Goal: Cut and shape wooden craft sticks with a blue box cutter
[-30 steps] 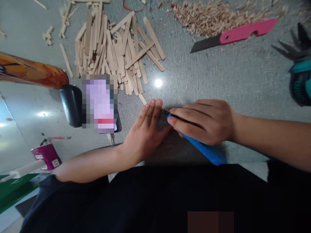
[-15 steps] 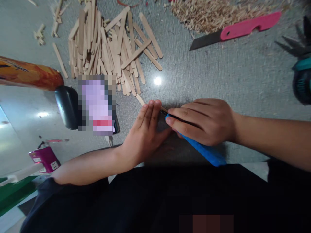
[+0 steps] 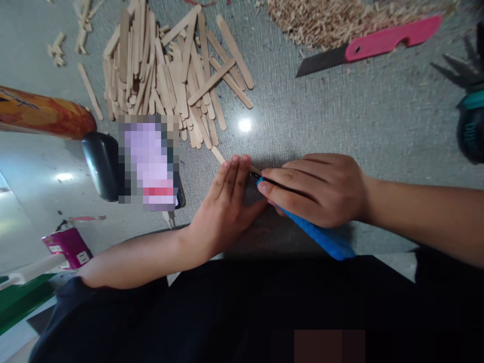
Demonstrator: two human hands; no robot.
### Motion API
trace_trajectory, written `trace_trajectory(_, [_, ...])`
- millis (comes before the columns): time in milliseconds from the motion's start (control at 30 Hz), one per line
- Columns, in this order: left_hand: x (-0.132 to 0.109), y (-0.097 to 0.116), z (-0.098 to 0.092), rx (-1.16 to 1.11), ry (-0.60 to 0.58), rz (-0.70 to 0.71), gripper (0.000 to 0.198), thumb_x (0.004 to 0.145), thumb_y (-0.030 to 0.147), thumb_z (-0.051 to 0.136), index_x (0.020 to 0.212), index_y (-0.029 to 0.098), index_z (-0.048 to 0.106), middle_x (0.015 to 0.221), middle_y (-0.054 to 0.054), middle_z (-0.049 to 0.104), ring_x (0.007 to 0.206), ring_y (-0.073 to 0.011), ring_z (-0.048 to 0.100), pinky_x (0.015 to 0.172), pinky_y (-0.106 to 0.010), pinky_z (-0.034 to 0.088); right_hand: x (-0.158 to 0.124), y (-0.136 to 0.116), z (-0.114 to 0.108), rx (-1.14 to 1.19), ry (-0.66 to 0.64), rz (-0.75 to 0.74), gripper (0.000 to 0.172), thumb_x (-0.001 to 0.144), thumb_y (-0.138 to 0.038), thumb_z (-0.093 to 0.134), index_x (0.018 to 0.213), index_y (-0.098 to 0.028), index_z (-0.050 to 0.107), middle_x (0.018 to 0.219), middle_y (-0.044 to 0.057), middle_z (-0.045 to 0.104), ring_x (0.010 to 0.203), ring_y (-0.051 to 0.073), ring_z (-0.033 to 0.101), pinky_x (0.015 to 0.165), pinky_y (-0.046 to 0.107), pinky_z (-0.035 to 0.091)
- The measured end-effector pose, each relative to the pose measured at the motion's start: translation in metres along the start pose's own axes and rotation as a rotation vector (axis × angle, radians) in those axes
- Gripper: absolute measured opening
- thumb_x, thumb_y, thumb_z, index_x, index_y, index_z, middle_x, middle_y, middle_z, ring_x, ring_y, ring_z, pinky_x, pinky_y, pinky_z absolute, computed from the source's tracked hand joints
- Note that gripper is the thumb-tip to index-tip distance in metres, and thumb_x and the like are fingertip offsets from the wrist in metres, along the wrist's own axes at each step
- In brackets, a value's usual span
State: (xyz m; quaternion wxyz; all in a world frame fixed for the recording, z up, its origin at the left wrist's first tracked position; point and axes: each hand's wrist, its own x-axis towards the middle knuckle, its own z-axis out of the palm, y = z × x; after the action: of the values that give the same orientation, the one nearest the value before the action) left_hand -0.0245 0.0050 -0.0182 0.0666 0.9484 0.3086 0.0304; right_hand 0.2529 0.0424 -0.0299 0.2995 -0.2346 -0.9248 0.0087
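My left hand (image 3: 223, 201) lies with its fingers straight and together over a thin wooden craft stick (image 3: 218, 155), pressing it against the table. The stick's upper left end sticks out past the fingertips, and a short piece shows on the other side; its middle is hidden. Wrapped in my right hand (image 3: 317, 189) is a blue utility knife (image 3: 321, 237), its handle slanting down to the right. Its dark tip (image 3: 254, 175) meets the stick just right of my left fingers. I cannot make out the blade edge.
A heap of craft sticks (image 3: 151, 65) lies beyond my left hand. Wood shavings (image 3: 313, 22) and a pink-handled knife (image 3: 393, 38) lie at upper right, dark-bladed tools (image 3: 471, 121) at far right. Left are a blurred phone (image 3: 179, 196), a black case (image 3: 102, 166) and an orange canister (image 3: 45, 113).
Both hands, the knife and the craft stick stay almost in place. The surroundings shift slightly with the camera view.
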Motion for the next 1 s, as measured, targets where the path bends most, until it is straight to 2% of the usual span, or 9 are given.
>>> trace_trajectory(100, [-0.0005,-0.0007,0.0006,0.003,-0.002,0.012,0.114,0.097,0.082,0.08,0.177,0.015,0.034,0.189,-0.045,0.026,0.171,-0.0609,0.047,0.143,-0.07,0.042,0.0008,0.0004,0.0,0.013,0.003,0.004,0.015,0.117,-0.024,0.069,0.125,-0.013,0.075,0.106,0.009,0.086,0.085,0.02,0.075,0.069,0.034,0.056])
trace_trajectory(267, [-0.0014,-0.0002,0.0023,-0.009,-0.002,0.001,0.113,0.099,0.083,0.078,0.179,0.016,0.034,0.192,-0.041,0.021,0.174,-0.0597,0.043,0.144,-0.071,0.04,0.002,0.0005,-0.0005,0.024,0.002,0.0,0.015,0.116,-0.023,0.069,0.125,-0.012,0.074,0.107,0.011,0.086,0.085,0.021,0.076,0.069,0.035,0.057])
trace_trajectory(567, [-0.0001,0.0002,0.0005,0.006,-0.01,0.003,0.112,0.1,0.082,0.078,0.179,0.017,0.034,0.189,-0.041,0.031,0.173,-0.0585,0.046,0.142,-0.072,0.044,-0.0015,-0.0005,0.0013,0.054,0.019,0.014,0.018,0.113,-0.022,0.073,0.128,-0.011,0.075,0.113,0.013,0.086,0.091,0.022,0.078,0.071,0.036,0.058])
trace_trajectory(767, [0.0019,0.0014,0.0001,0.022,0.028,0.004,0.097,0.107,0.076,0.072,0.173,0.014,0.039,0.18,-0.044,0.044,0.167,-0.0587,0.054,0.139,-0.071,0.048,0.0,-0.0015,-0.0005,0.042,0.0,0.007,0.016,0.112,-0.021,0.075,0.124,-0.011,0.076,0.114,0.014,0.086,0.089,0.022,0.076,0.069,0.036,0.057])
trace_trajectory(900, [0.0016,0.0016,0.0007,0.008,0.015,-0.003,0.087,0.111,0.067,0.069,0.174,0.015,0.038,0.185,-0.042,0.039,0.17,-0.058,0.051,0.14,-0.073,0.045,0.0016,-0.0035,-0.0006,0.033,0.002,0.008,0.017,0.113,-0.021,0.074,0.125,-0.01,0.076,0.112,0.014,0.085,0.088,0.022,0.075,0.068,0.036,0.054])
trace_trajectory(1000, [0.0021,0.0014,0.0006,0.003,0.02,-0.001,0.096,0.107,0.074,0.071,0.175,0.014,0.037,0.186,-0.043,0.036,0.171,-0.0589,0.049,0.141,-0.073,0.044,0.002,-0.0033,-0.0012,0.016,0.01,-0.003,0.019,0.112,-0.024,0.076,0.125,-0.011,0.077,0.107,0.013,0.084,0.085,0.021,0.073,0.066,0.036,0.051])
